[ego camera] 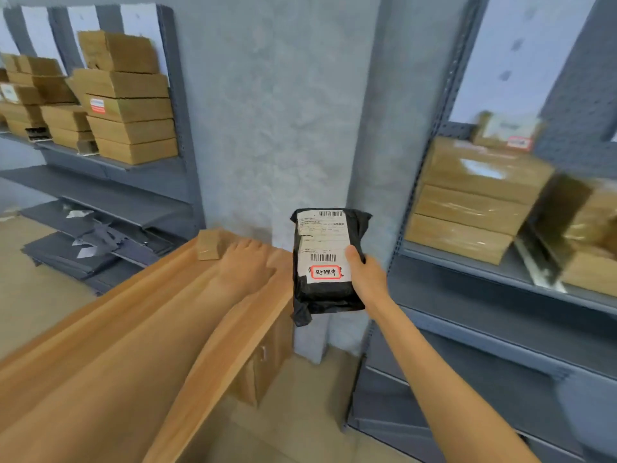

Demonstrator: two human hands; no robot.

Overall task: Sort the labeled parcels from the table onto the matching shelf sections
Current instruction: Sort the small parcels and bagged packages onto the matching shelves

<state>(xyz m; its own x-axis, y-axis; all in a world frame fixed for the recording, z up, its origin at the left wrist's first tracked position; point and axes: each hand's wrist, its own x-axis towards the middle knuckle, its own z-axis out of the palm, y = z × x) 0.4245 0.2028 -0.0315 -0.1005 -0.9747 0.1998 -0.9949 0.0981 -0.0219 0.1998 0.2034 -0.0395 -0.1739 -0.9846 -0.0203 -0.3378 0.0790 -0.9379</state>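
Right hand [365,275] is being curled round the black parcel [325,259], held beside the table [140,315]; left hand [245,262] is being rested flat, fingers straight, on it.

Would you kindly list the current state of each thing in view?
Black parcel: held upright off the table, label facing the camera.
Right hand: grips the parcel's edge.
Left hand: flat on the table.
Small box: resting on the table's far end.

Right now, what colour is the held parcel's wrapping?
Black, clearest in the head view.
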